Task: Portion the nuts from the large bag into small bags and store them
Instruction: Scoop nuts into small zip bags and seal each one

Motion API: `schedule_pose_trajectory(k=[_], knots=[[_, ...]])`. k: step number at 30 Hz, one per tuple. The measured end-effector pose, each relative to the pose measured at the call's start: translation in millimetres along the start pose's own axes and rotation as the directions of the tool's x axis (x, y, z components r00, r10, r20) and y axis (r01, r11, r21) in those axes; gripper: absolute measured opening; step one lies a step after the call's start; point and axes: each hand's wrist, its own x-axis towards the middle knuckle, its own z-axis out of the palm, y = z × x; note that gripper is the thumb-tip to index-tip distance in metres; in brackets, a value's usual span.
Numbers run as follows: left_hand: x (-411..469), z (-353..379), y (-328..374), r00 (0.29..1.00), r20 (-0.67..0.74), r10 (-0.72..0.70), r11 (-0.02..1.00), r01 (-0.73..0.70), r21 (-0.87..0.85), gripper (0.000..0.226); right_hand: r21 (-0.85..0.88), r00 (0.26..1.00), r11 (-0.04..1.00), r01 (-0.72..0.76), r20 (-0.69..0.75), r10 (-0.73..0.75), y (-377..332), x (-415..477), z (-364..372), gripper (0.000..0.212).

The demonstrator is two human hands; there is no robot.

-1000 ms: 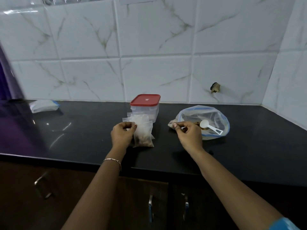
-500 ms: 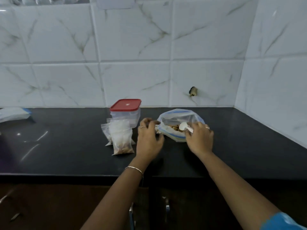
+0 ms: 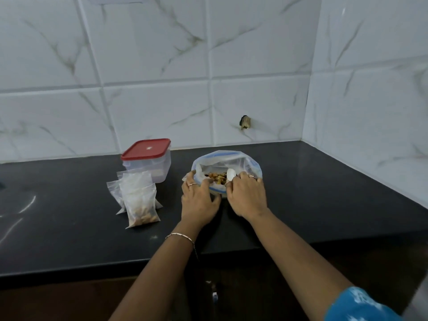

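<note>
The large clear bag [image 3: 240,162] with a blue zip rim stands open on the black counter, nuts [image 3: 216,177] visible inside. My left hand [image 3: 198,200] grips the bag's near-left rim. My right hand [image 3: 247,196] grips the handle of a white scoop [image 3: 231,174] whose bowl lies over the nuts. To the left, small clear bags [image 3: 140,205] with nuts in the bottom stand in a cluster, in front of a clear box with a red lid [image 3: 146,149].
The black counter [image 3: 324,205] ends at a front edge just below my wrists, with cabinet doors underneath. White marble-look tiled walls close off the back and the right side. A small dark hole [image 3: 245,122] marks the back wall.
Both hands left the small bags and moved right to the large bag. My left hand now holds its rim, and my right hand has taken the scoop.
</note>
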Motion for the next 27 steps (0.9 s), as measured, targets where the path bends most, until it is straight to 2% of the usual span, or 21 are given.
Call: schedule_pose_trajectory(k=[8,17,21,27], knots=[[-7.4,-11.7,0.4,0.997,-0.079,-0.009,0.999,0.012,0.045,0.03,0.01,0.984,0.993,0.117,-0.139,-0.115,-10.2,-12.7,-10.5,0.027],[-17.7,-16.7,1.1,0.997,-0.076,0.028,0.997,-0.022,0.075,0.026,0.055,0.988,0.987,0.15,0.016,-0.151,-14.6,-23.8,-17.1,0.023],[-18.5,-17.9,1.5,0.997,-0.072,0.012,0.998,-0.008,0.059,0.026,0.025,0.986,0.986,0.167,0.017,-0.168,-16.4,-28.3,-18.8,0.021],[-15.8,-17.2,1.8,0.999,-0.051,0.008,0.998,-0.005,0.061,0.027,0.095,0.988,0.984,0.152,0.015,-0.154,-16.8,-35.7,-21.5,0.025]])
